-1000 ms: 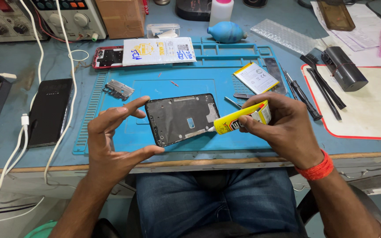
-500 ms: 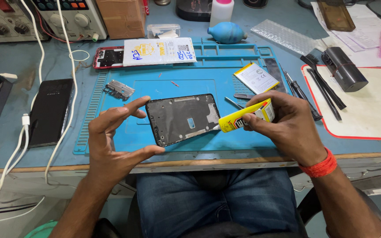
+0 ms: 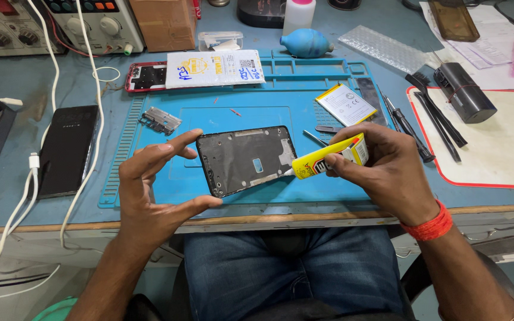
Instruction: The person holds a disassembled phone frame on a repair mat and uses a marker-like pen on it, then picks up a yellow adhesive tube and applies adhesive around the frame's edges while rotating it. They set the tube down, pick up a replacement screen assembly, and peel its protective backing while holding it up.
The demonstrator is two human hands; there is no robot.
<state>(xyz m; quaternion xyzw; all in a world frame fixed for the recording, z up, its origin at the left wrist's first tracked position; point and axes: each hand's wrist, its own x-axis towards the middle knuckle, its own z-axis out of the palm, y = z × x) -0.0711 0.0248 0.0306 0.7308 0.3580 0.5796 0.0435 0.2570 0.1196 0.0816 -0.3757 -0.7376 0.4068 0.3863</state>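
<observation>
Above a blue mat (image 3: 150, 178), the left hand (image 3: 150, 190) pinches a phone frame (image 3: 246, 159) by its end while the right hand (image 3: 382, 169) grips a yellow glue tube (image 3: 328, 159) at its edge, a battery (image 3: 346, 104) and tweezers (image 3: 316, 138) lying just behind.

Bright, even light; sharp focus

Phone frame (image 3: 246, 159) above mat (image 3: 150, 178), glue tube (image 3: 328, 159) at its right.
</observation>
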